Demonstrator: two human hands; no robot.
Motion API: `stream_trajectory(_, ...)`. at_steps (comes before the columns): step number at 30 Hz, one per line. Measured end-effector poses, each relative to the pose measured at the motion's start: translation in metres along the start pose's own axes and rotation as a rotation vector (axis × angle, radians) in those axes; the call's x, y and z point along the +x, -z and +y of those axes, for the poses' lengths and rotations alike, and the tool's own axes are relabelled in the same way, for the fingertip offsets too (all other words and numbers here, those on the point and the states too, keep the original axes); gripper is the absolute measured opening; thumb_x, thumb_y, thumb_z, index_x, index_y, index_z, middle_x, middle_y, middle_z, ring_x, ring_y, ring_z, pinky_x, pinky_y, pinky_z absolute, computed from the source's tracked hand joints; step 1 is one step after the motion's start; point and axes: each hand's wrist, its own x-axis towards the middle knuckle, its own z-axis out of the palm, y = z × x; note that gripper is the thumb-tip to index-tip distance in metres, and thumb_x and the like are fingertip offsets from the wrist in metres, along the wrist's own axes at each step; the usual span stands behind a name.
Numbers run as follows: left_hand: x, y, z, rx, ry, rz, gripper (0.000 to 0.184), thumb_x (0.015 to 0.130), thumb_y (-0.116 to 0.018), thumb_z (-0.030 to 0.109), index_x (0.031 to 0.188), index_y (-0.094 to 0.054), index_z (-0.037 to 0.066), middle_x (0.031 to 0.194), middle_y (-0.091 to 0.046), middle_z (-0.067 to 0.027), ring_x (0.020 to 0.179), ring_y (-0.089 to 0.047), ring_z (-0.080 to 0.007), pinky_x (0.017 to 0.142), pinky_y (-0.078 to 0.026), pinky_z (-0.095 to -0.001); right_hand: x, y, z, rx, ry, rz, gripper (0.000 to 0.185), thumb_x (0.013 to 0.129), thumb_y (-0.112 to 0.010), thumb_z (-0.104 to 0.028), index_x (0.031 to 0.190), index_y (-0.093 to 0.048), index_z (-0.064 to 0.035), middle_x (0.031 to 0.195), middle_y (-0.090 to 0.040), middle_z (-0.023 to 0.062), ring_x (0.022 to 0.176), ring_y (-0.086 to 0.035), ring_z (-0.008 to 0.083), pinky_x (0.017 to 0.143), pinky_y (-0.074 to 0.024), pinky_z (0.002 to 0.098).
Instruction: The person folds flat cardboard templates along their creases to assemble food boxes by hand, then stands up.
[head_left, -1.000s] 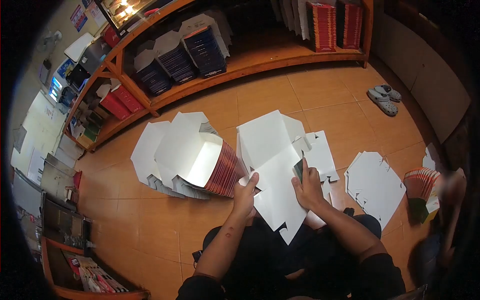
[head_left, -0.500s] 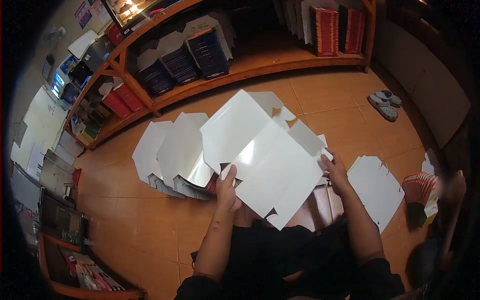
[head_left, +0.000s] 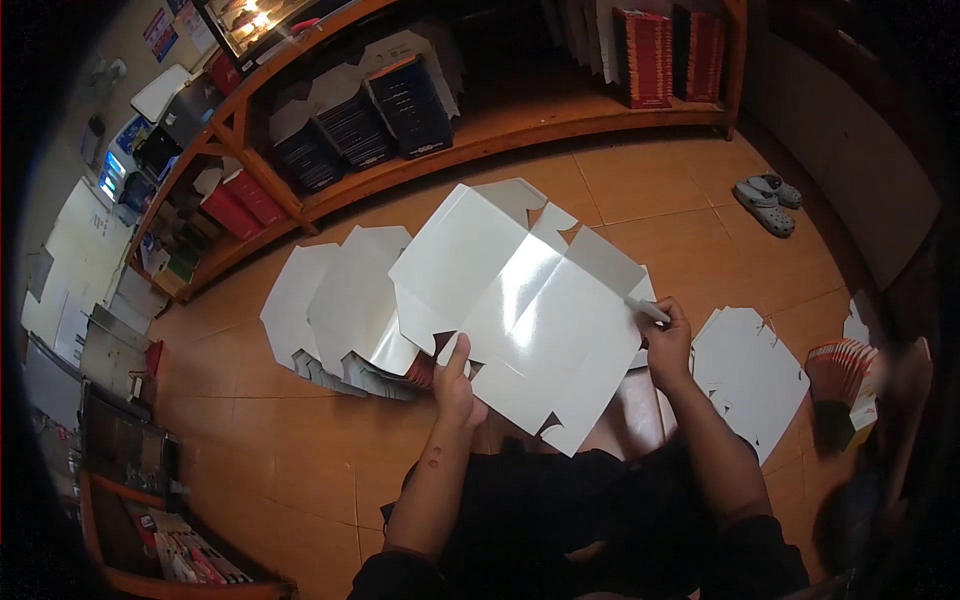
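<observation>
White card sheet point(head_left: 510, 320) is up in the middle of the frame, above the lap, both hands gripping it: left hand point(head_left: 458, 390) clamps the lower-left notched edge, thumb on top, fingers mostly hidden underneath; right hand point(head_left: 668, 345) is closed on a small flap point(head_left: 648, 308) at the right edge, fingers curled. Risks, my guess: the flap could kink off its crease or tear at the notch if the right hand pulls unevenly; the sheet could buckle across the middle, since it's held only at two edges; left edge could catch on the stacked white cartons point(head_left: 350, 300) at centre left, which it overlaps in view (contact, can't tell) and nudge them over the floor point(head_left: 290, 450). Versus half a second back: sheet sits slightly further left in frame, its shine now runs in a bright diagonal streak, right-hand fingers curl tighter with the flap standing up more. Versus one second back: sheet is opened out wider and hides the red sides of that stack. Flat white blanks point(head_left: 750, 380), lower right, look unmoved.
</observation>
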Motion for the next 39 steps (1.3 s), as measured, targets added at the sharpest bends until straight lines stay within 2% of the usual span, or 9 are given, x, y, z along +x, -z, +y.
stream_trajectory(2,-0.001,0.002,-0.005,-0.041,0.027,0.0,0.04,0.097,-0.053,0.022,0.128,-0.046,-0.002,0.121,-0.056,-0.0128,0.11,-0.057,-0.0254,0.091,-0.051,-0.0401,0.001,0.002,0.006,-0.164,0.092,0.0,0.023,0.084,-0.053,0.009,0.102,-0.06,-0.0022,0.102,-0.064,0.0105,0.089,-0.064,0.0179,0.073,-0.0544,0.0294)
stream_trajectory(4,0.004,0.014,-0.012,-0.087,0.076,-0.001,0.041,0.097,-0.053,0.023,0.128,-0.047,-0.002,0.121,-0.056,-0.0126,0.11,-0.057,-0.0253,0.092,-0.05,-0.0402,0.001,-0.001,0.009,-0.337,0.684,-0.039,0.031,0.072,-0.047,0.017,0.095,-0.061,0.0017,0.105,-0.063,0.0143,0.092,-0.064,0.0218,0.077,-0.0539,0.0295)
stream_trajectory(9,0.008,0.021,-0.004,-0.14,0.152,-0.019,0.041,0.096,-0.055,0.025,0.127,-0.047,-0.002,0.12,-0.056,-0.0118,0.112,-0.056,-0.0249,0.093,-0.05,-0.0405,-0.005,-0.004,-0.008,-0.528,0.688,-0.169,0.038,0.07,-0.051,0.014,0.105,-0.059,0.0035,0.104,-0.063,0.0188,0.09,-0.065,0.0268,0.077,-0.0536,0.0321)
stream_trajectory(11,0.007,0.016,-0.004,-0.052,0.041,0.029,0.039,0.096,-0.056,0.023,0.126,-0.048,-0.001,0.119,-0.057,-0.0113,0.111,-0.056,-0.0239,0.092,-0.05,-0.0392,-0.002,-0.008,-0.004,-0.257,0.221,0.003,0.05,0.077,-0.06,0.004,0.125,-0.048,0.0026,0.119,-0.056,0.0219,0.104,-0.059,0.0305,0.086,-0.0498,0.0352)
stream_trajectory(15,0.003,-0.003,-0.006,-0.042,-0.135,0.137,0.036,0.097,-0.055,0.02,0.126,-0.048,0.0,0.117,-0.057,-0.0098,0.104,-0.057,-0.0214,0.09,-0.049,-0.0375,-0.03,-0.023,-0.012,-0.514,0.595,0.185,0.074,0.079,-0.064,-0.004,0.141,-0.024,0.0036,0.145,-0.026,0.0231,0.133,-0.032,0.0342,0.108,-0.0284,0.0431)
stream_trajectory(18,-0.002,-0.007,0.001,-0.05,-0.209,0.139,0.037,0.097,-0.054,0.02,0.127,-0.047,0.0,0.119,-0.055,-0.0097,0.106,-0.056,-0.0208,0.091,-0.049,-0.0379,-0.051,-0.027,-0.037,-0.835,0.854,-0.533,0.068,0.067,-0.061,0.002,0.132,-0.047,-0.01,0.146,-0.033,0.0174,0.137,-0.029,0.0376,0.112,-0.0219,0.0521)
stream_trajectory(28,-0.004,-0.007,0.001,-0.1,-0.235,0.161,0.038,0.098,-0.052,0.022,0.129,-0.045,0.002,0.122,-0.053,-0.0094,0.109,-0.054,-0.0198,0.093,-0.047,-0.0358,-0.055,-0.049,0.007,-0.738,0.877,-0.461,0.043,0.069,-0.061,0.002,0.108,-0.068,-0.0166,0.14,-0.043,0.0154,0.133,-0.037,0.038,0.108,-0.0274,0.0555)
stream_trajectory(36,-0.005,-0.005,-0.006,-0.24,-0.135,0.042,0.041,0.098,-0.053,0.026,0.132,-0.043,0.005,0.125,-0.051,-0.0056,0.117,-0.048,-0.0165,0.1,-0.041,-0.0335,-0.06,-0.063,-0.012,-0.071,0.389,-0.182,0.016,0.071,-0.077,-0.005,0.086,-0.073,-0.0091,0.142,-0.041,0.0187,0.12,-0.052,0.0338,0.103,-0.0372,0.0447)
stream_trajectory(39,-0.005,-0.003,-0.003,-0.235,-0.105,-0.02,0.042,0.099,-0.052,0.028,0.133,-0.041,0.006,0.126,-0.05,-0.0047,0.119,-0.047,-0.0162,0.102,-0.04,-0.034,-0.043,-0.05,-0.026,-0.501,0.933,-0.257,0.03,0.072,-0.079,-0.028,0.095,-0.07,-0.0111,0.119,-0.065,0.0088,0.101,-0.062,0.0262,0.092,-0.0394,0.0393)
